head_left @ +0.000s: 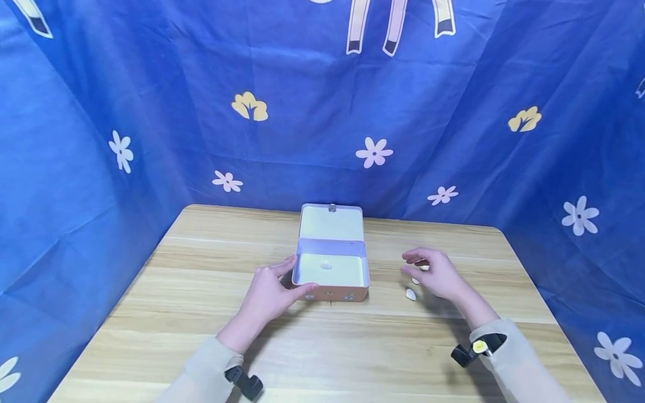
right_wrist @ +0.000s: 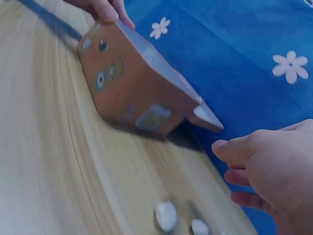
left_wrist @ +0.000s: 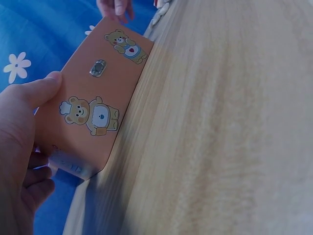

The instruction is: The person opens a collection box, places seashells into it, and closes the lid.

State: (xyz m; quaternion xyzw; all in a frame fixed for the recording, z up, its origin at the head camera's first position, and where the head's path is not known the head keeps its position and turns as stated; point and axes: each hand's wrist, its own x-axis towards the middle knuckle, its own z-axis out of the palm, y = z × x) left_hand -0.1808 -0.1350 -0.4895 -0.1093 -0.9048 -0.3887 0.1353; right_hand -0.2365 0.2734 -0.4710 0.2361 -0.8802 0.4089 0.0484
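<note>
My left hand (head_left: 268, 291) grips the box (head_left: 337, 295), seemingly steadying it; right of it, my right hand (head_left: 437, 274) hovers, fingers apart.

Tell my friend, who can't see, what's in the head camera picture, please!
A person's left hand holds an open orange box with one small, white, pebble-like piece inside. The right hand hovers near more white pieces on a wooden table, with flowery blue cloth behind.

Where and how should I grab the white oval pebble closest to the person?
Probably pinch the white oval pebble across its narrower middle, bringing the right grip down from above: it lies on the wood-grain table, apart from the next pebble, so both long sides look free.
</note>
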